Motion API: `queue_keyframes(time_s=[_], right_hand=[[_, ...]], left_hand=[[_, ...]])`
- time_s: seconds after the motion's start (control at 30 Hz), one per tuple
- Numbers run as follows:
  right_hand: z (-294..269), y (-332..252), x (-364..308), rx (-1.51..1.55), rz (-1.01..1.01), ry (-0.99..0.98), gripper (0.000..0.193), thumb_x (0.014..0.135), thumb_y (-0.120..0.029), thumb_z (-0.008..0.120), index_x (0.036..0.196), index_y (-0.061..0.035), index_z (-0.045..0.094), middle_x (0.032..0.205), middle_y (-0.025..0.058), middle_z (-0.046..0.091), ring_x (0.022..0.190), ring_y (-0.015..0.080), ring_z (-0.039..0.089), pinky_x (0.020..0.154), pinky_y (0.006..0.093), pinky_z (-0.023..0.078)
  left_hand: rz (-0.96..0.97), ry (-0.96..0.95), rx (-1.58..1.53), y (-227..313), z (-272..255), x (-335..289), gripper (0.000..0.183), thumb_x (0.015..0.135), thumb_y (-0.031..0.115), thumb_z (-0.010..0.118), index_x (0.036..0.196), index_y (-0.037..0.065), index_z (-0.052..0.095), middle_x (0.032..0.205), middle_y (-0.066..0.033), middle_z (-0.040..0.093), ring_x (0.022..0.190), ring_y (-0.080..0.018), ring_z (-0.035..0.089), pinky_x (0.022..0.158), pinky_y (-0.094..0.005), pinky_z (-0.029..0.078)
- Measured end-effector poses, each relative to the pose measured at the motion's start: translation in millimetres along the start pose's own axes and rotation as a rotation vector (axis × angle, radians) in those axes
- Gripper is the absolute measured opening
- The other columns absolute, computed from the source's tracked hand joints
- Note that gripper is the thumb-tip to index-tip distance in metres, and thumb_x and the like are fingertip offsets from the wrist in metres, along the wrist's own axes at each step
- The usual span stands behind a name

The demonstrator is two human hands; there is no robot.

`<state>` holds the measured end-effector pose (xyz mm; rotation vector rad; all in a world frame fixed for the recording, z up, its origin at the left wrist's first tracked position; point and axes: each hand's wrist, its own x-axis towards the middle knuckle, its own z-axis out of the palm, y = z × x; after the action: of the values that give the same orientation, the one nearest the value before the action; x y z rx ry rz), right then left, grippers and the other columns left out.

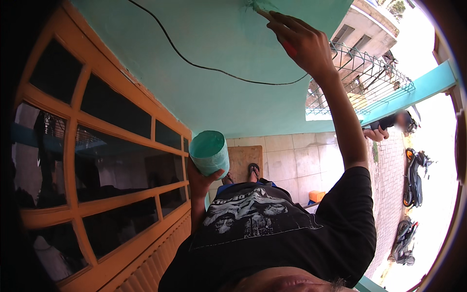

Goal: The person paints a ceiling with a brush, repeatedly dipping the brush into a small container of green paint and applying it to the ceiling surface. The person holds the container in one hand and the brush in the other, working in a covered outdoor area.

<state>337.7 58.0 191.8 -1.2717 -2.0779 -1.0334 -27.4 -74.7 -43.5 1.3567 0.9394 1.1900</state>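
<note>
A black T-shirt [292,248] with a pale print fills the foreground, worn by the person at work. Above it, the right arm reaches up and forward; the right hand [306,46] has its fingers closed around the handle of a brush [264,14], whose tip meets the turquoise wall [204,39] at the upper edge of the view, beside a darker green smear. The left hand [200,177], held low beside the orange window frame [80,117], grips a turquoise-coated container [214,163] from its side and underneath. The container's open mouth faces up, and its inside is coated turquoise too.

A thin dark cable [204,67] curves across the wall below the brush. Under the container, feet in dark sandals [253,168] stand on or at a brown mat [243,153] on the tiled floor [277,143]. To the right, a metal grille [369,73] covers an opening. Beyond it are another person [384,124] and two motorcycles [413,177] on paving.
</note>
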Motion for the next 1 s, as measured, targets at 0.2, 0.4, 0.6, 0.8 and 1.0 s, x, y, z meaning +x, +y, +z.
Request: queue_keyframes(time_s=[0.2, 0.4, 0.6, 0.8, 1.0], right_hand=[[76.1, -39.0, -69.8, -0.049, 0.062, -0.034, 0.026, 0.083, -0.01, 0.071, 0.107, -0.0186, 0.065, 0.144, 0.0021, 0.056, 0.132, 0.0218, 0.055, 0.079, 0.0305, 0.064], [95.0, -59.8, -113.2, 0.116, 0.081, -0.337, 0.032, 0.087, -0.007, 0.066, 0.118, -0.0159, 0.067, 0.149, 0.0045, 0.054, 0.134, 0.0243, 0.055, 0.089, 0.0361, 0.061], [60.4, -49.3, -75.3, 0.359, 0.134, -0.458, 0.022, 0.096, -0.011, 0.061, 0.113, -0.0151, 0.074, 0.124, 0.0026, 0.071, 0.107, 0.0249, 0.069, 0.086, 0.038, 0.059], [38.3, -0.1, 5.3, 0.332, 0.17, -0.46, 0.02, 0.095, -0.015, 0.064, 0.111, -0.0158, 0.075, 0.093, 0.005, 0.076, 0.076, 0.0265, 0.071, 0.075, 0.0383, 0.057], [-15.5, -10.5, 58.3, 0.034, 0.029, -0.011, 0.026, 0.089, -0.008, 0.069, 0.112, -0.0189, 0.073, 0.111, 0.0005, 0.074, 0.097, 0.0216, 0.072, 0.075, 0.0349, 0.06]], left_hand=[[-0.007, 0.039, 0.014, 2.2, 1.2, -0.6, 0.093, 0.064, 0.031, 0.095, 0.139, 0.002, 0.047, 0.125, -0.0134, 0.062, 0.114, -0.0267, 0.063, 0.098, -0.0415, 0.051], [-0.018, 0.062, 0.007, 6.2, 4.0, 0.9, 0.094, 0.063, 0.03, 0.095, 0.139, 0.002, 0.047, 0.126, -0.0131, 0.062, 0.114, -0.0265, 0.062, 0.098, -0.0413, 0.051], [0.005, 0.041, 0.014, 9.4, 4.8, 2.8, 0.094, 0.063, 0.03, 0.095, 0.139, 0.002, 0.047, 0.125, -0.0133, 0.062, 0.114, -0.0261, 0.063, 0.098, -0.0412, 0.051], [0.08, -0.051, 0.036, -1.6, 3.2, 11.9, 0.093, 0.063, 0.032, 0.096, 0.137, 0.001, 0.048, 0.124, -0.0138, 0.063, 0.113, -0.0267, 0.064, 0.096, -0.0413, 0.052], [0.055, -0.013, 0.019, 1.3, -0.8, 7.9, 0.091, 0.062, 0.032, 0.096, 0.134, 0.002, 0.05, 0.122, -0.0131, 0.064, 0.111, -0.0267, 0.065, 0.095, -0.0412, 0.053]])
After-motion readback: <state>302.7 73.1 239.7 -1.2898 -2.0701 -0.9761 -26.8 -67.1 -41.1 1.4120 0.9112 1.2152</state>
